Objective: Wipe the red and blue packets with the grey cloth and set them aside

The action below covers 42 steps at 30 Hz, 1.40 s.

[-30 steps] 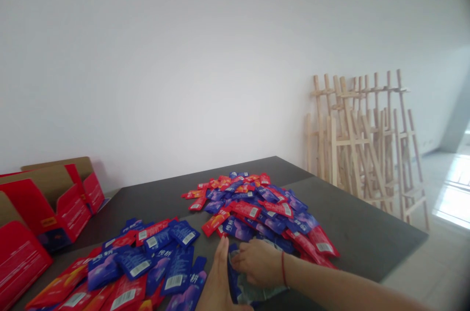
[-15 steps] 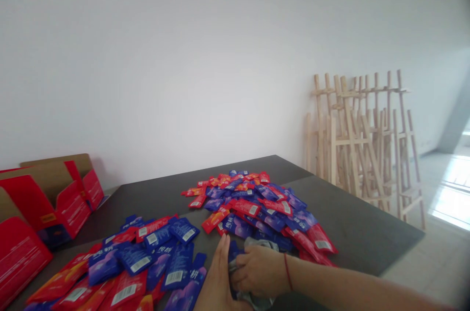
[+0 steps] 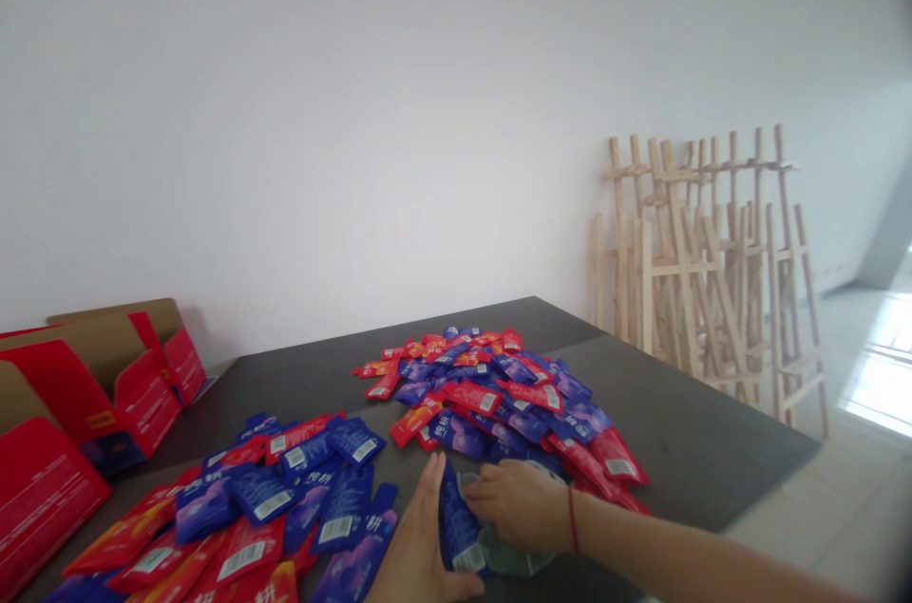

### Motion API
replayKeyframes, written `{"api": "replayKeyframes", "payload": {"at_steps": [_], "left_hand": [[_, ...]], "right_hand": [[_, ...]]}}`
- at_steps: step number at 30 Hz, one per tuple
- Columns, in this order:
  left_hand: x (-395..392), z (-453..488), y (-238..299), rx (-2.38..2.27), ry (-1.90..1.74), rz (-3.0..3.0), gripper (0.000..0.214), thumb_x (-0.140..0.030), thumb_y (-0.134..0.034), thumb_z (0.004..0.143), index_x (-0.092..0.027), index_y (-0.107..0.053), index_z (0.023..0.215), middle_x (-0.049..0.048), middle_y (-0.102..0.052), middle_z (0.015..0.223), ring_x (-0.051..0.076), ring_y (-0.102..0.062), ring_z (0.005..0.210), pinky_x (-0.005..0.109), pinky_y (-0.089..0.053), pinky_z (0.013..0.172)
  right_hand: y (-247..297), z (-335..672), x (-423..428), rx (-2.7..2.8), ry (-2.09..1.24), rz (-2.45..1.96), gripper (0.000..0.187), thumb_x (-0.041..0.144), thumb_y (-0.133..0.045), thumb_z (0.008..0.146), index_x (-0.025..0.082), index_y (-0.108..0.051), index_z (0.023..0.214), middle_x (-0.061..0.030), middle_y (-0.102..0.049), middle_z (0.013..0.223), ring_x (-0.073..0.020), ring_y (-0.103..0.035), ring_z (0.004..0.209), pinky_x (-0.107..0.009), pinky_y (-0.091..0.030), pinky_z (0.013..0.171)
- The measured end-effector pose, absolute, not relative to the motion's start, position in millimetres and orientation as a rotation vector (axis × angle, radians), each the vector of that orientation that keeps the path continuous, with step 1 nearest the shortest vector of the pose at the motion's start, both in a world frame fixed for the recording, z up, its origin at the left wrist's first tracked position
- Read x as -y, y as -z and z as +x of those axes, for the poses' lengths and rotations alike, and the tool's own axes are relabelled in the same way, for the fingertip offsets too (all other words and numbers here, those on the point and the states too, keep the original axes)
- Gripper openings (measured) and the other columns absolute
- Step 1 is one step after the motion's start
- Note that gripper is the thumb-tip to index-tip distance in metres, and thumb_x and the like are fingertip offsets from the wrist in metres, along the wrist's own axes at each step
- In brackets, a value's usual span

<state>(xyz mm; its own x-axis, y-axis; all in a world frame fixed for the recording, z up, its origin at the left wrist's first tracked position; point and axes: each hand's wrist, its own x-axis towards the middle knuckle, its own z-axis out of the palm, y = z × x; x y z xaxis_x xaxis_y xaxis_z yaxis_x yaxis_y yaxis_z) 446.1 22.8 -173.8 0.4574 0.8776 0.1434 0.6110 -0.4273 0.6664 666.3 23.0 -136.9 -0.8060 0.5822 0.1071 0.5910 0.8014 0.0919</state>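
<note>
My left hand [image 3: 419,548] stands on edge on the dark table [image 3: 684,432], fingers stretched flat against a small stack of blue sachets [image 3: 456,532]. My right hand [image 3: 519,506], with a red thread at the wrist, closes its fingers on the other side of that stack, which shows silver undersides below. A big heap of red and blue sachets [image 3: 491,389] lies just beyond the hands. A second spread of red and blue sachets [image 3: 271,508] lies to the left of my left hand.
Open red cardboard display boxes [image 3: 106,389] stand at the table's left end, one red box [image 3: 39,499] nearest me. Wooden easels [image 3: 705,271] lean against the white wall past the table's right side. The table's right edge drops to a tiled floor.
The blue sachets between my hands have been pressed up into a tighter upright stack, and both hands shifted slightly forward. The view tilted down a little.
</note>
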Motion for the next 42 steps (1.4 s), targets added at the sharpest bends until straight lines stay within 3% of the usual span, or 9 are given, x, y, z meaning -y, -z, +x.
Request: {"api": "replayKeyframes", "payload": {"at_steps": [8, 14, 17, 20, 27, 34, 37, 40, 42], "left_hand": [[-23.7, 443.9, 177.0, -1.241, -0.633, 2.227, 0.125, -0.013, -0.081, 0.05, -0.018, -0.017, 0.158, 0.02, -0.025, 0.164, 0.034, -0.025, 0.151, 0.054, -0.026, 0.123], [-18.9, 456.8, 146.4, -1.297, -0.27, 2.367, 0.092, -0.017, -0.07, 0.057, -0.021, -0.048, 0.146, 0.0144, -0.029, 0.163, 0.033, -0.022, 0.152, 0.053, -0.022, 0.123], [-11.0, 474.6, 128.2, -1.313, -0.153, 2.42, 0.071, -0.029, -0.064, 0.07, -0.019, -0.056, 0.14, 0.0147, -0.036, 0.16, 0.034, -0.024, 0.151, 0.058, -0.018, 0.123], [-8.3, 484.6, 123.6, -1.31, -0.083, 2.444, 0.069, -0.039, -0.06, 0.077, -0.016, -0.053, 0.143, 0.0152, -0.035, 0.159, 0.036, -0.024, 0.15, 0.06, -0.016, 0.123], [-23.7, 433.9, 126.2, -1.633, 0.035, 2.499, 0.072, -0.019, -0.049, 0.075, -0.013, -0.045, 0.148, 0.0101, -0.035, 0.159, 0.03, -0.027, 0.15, 0.05, -0.023, 0.124], [-37.9, 365.4, 111.8, -1.911, 0.276, 2.53, 0.068, -0.018, -0.041, 0.08, -0.006, -0.042, 0.147, 0.0132, -0.037, 0.158, 0.027, -0.03, 0.149, 0.047, -0.023, 0.124], [-45.1, 360.1, 106.1, -1.96, 0.294, 2.538, 0.065, -0.017, -0.043, 0.078, -0.005, -0.05, 0.142, 0.0164, -0.047, 0.153, 0.028, -0.04, 0.145, 0.046, -0.028, 0.121], [-57.9, 376.2, 99.7, -2.087, 0.225, 2.537, 0.052, -0.017, -0.045, 0.079, -0.004, -0.063, 0.126, 0.0215, -0.065, 0.133, 0.033, -0.058, 0.128, 0.051, -0.04, 0.11], [-70.1, 395.5, 97.4, -2.144, 0.152, 2.543, 0.044, -0.02, -0.043, 0.084, -0.003, -0.065, 0.118, 0.0236, -0.068, 0.122, 0.037, -0.063, 0.118, 0.053, -0.043, 0.102]], "right_hand": [[142.9, 679.6, 10.9, 2.956, -0.011, -0.672, 0.026, 0.024, -0.058, 0.091, 0.028, -0.063, 0.116, 0.0069, -0.067, 0.131, -0.0203, -0.06, 0.101, -0.035, -0.04, 0.077], [142.1, 678.2, -2.0, 2.68, -0.123, -1.203, 0.028, 0.013, -0.057, 0.079, 0.02, -0.068, 0.104, -0.0026, -0.074, 0.109, -0.0229, -0.062, 0.096, -0.033, -0.043, 0.083], [144.9, 671.4, -12.3, 2.422, -0.194, -1.405, 0.032, 0.006, -0.048, 0.08, 0.02, -0.07, 0.099, -0.0042, -0.074, 0.102, -0.0218, -0.064, 0.097, -0.031, -0.043, 0.089], [150.4, 668.1, -12.7, 2.303, -0.231, -1.429, 0.035, 0.005, -0.046, 0.081, 0.019, -0.072, 0.101, -0.0053, -0.074, 0.105, -0.0225, -0.064, 0.099, -0.032, -0.044, 0.092], [163.2, 669.1, -6.8, 2.254, -0.227, -1.378, 0.042, 0.006, -0.051, 0.075, 0.02, -0.071, 0.109, -0.0058, -0.073, 0.105, -0.0237, -0.06, 0.101, -0.032, -0.045, 0.09], [166.1, 666.8, -9.4, 2.256, -0.258, -1.405, 0.042, 0.007, -0.054, 0.075, 0.02, -0.071, 0.111, -0.0051, -0.073, 0.105, -0.0245, -0.06, 0.101, -0.033, -0.045, 0.089], [164.2, 665.7, -7.4, 2.271, -0.253, -1.429, 0.041, 0.008, -0.054, 0.075, 0.021, -0.072, 0.109, -0.0044, -0.072, 0.103, -0.0243, -0.06, 0.1, -0.033, -0.045, 0.086], [162.0, 665.0, -5.5, 2.26, -0.229, -1.419, 0.04, 0.008, -0.054, 0.075, 0.021, -0.072, 0.109, -0.0041, -0.072, 0.102, -0.024, -0.06, 0.099, -0.032, -0.045, 0.085], [161.5, 664.8, -4.8, 2.246, -0.222, -1.416, 0.041, 0.008, -0.055, 0.075, 0.02, -0.072, 0.11, -0.0043, -0.073, 0.101, -0.024, -0.06, 0.098, -0.032, -0.045, 0.085]]}}
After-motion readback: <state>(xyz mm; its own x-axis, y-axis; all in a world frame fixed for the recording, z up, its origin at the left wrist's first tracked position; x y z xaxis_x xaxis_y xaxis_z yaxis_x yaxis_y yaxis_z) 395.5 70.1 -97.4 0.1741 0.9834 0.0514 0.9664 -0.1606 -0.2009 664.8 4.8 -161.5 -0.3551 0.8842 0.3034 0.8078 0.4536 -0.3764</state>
